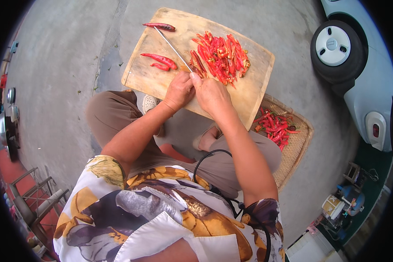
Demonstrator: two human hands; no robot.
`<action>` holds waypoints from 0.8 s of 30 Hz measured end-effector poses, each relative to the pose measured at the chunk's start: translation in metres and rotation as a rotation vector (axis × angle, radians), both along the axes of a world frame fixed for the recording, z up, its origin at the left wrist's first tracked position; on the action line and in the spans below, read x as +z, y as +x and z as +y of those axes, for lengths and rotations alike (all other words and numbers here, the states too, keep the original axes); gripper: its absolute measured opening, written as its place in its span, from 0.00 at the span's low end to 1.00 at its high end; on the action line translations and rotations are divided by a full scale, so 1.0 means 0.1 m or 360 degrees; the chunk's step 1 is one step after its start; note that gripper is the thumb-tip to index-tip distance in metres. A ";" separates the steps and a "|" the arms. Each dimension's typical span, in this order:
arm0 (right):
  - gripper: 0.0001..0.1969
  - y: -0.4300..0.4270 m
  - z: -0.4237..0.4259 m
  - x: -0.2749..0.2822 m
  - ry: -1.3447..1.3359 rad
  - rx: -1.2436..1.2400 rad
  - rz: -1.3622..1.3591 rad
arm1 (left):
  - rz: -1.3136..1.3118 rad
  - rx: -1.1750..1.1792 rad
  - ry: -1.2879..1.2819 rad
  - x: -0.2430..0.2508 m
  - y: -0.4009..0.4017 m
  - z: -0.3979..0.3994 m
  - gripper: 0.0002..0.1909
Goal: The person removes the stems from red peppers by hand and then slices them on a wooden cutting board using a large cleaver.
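Both my hands meet at the near edge of a wooden cutting board [249, 108]. My right hand [213, 95] is closed around the near end of a knife [173, 48], seen edge-on; its handle is hidden. Against it lies my left hand [180, 90], its fingers bent; whether they hold a chili is hidden. The blade slants up and left, its tip beside a dark-spotted red chili [160, 27]. Two whole red chilies [160, 60] lie left of the blade. A heap of sliced red chilies [221, 57] covers the board's right part.
Beneath the board's right corner, a woven basket [294, 157] holds whole red chilies [276, 126]. A vehicle wheel [334, 42] stands at the upper right. At lower left is a metal-framed chair or rack [36, 203]. Bottles and boxes [334, 209] stand at lower right.
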State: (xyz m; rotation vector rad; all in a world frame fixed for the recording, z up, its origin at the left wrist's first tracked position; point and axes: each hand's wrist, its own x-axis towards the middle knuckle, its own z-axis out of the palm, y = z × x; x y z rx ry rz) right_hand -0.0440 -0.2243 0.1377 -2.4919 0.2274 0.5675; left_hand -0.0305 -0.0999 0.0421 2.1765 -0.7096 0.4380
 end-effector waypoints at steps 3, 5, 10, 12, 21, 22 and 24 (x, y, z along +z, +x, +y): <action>0.32 -0.02 -0.09 0.00 0.0115 -0.0053 -0.0016 | -0.0055 -0.0026 0.0028 0.05 0.05 -0.01 0.07; 0.32 -0.23 -0.23 0.00 0.0217 -0.0151 0.0006 | -0.0084 -0.0045 -0.0055 0.03 0.02 -0.03 0.06; 0.30 -0.53 -0.41 0.10 0.0194 -0.0177 0.0198 | -0.0084 -0.0048 -0.0051 0.01 0.01 -0.02 0.07; 0.29 -0.56 -0.40 0.11 0.0180 -0.0155 0.0111 | -0.0095 -0.0053 -0.0043 0.00 0.01 -0.02 0.07; 0.30 -0.60 -0.53 -0.06 0.0880 -0.0733 0.0356 | -0.0122 -0.0024 0.0033 -0.02 -0.01 0.02 0.09; 0.30 -0.62 -0.54 -0.11 0.0880 -0.0735 0.0355 | -0.0123 -0.0026 0.0033 -0.02 -0.01 0.02 0.09; 0.30 -0.66 -0.53 -0.18 0.0746 -0.0525 -0.0027 | -0.0151 -0.0063 0.0017 -0.01 -0.01 0.00 0.09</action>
